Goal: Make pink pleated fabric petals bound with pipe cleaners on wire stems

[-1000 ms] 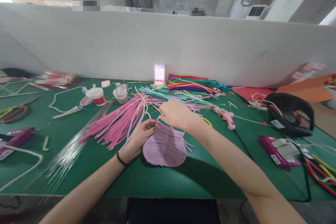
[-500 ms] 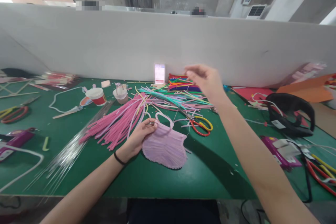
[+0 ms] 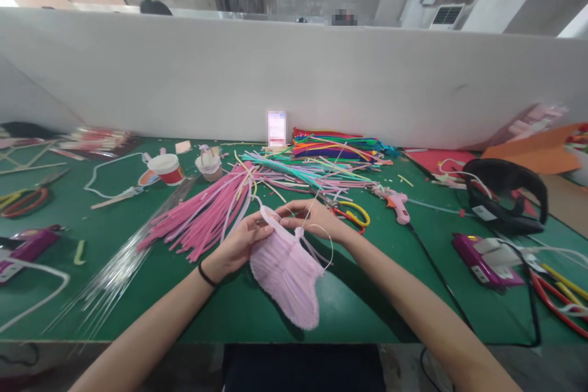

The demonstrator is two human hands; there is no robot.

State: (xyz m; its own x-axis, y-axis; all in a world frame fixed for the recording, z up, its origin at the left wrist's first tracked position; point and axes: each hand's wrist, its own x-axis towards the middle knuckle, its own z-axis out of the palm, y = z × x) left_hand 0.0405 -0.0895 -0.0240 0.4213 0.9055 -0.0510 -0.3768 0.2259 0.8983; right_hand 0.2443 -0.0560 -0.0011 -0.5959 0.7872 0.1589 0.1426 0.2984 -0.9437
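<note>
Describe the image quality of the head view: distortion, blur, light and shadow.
Head view: wide-angle lens bows the white partition and table edge; both hands on the pink pipe-cleaner piece are sharp; soft, even light, a faint shadow beneath the piece; small rectangles are pixelated.

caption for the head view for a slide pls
Both hands, left hand and right hand, hold a pink pipe-cleaner piece over a green table.
</note>
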